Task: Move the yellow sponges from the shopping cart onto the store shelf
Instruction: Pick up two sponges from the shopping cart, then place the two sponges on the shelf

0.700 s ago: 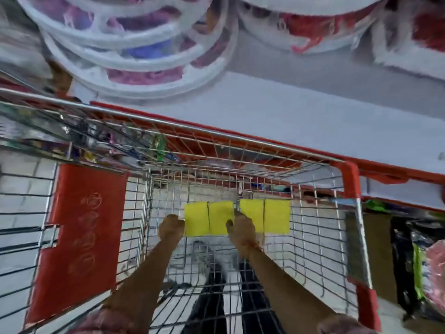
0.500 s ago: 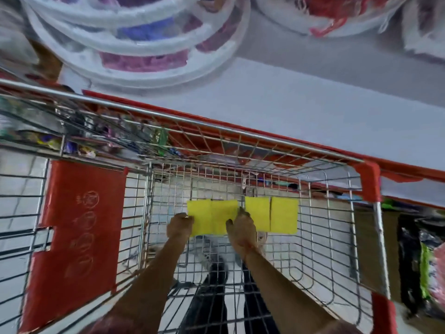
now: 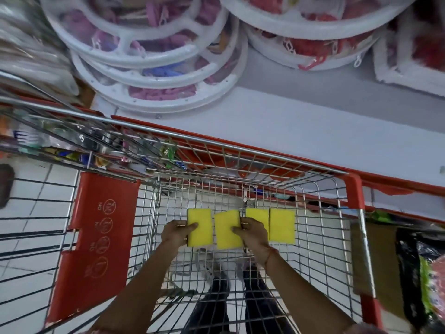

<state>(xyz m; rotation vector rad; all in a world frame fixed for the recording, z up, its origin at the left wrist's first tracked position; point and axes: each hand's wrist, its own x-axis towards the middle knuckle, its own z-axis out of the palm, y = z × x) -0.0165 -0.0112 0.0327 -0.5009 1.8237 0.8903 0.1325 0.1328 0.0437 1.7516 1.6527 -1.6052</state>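
Several yellow sponges lie in a row on the wire floor of the shopping cart (image 3: 240, 150). My left hand (image 3: 177, 231) grips the leftmost sponge (image 3: 201, 226) by its left edge. My right hand (image 3: 252, 233) grips the second sponge (image 3: 226, 233), which is tilted and lifted slightly out of the row. Two more sponges (image 3: 281, 226) lie flat side by side just right of my right hand; the nearer one is partly hidden behind that hand. The white store shelf (image 3: 313, 131) runs beyond the cart's far rim.
Stacks of round white packaged racks (image 3: 154, 75) and red-filled ones (image 3: 313, 39) fill the back of the shelf; its front strip is bare. The cart has a red child-seat flap (image 3: 96, 237) at the left and a red corner post (image 3: 354, 191). Bagged goods (image 3: 423, 273) sit lower right.
Both hands have closed on the two left sponges. The second sponge has tilted and separated from the first, and a gap has opened in the row.
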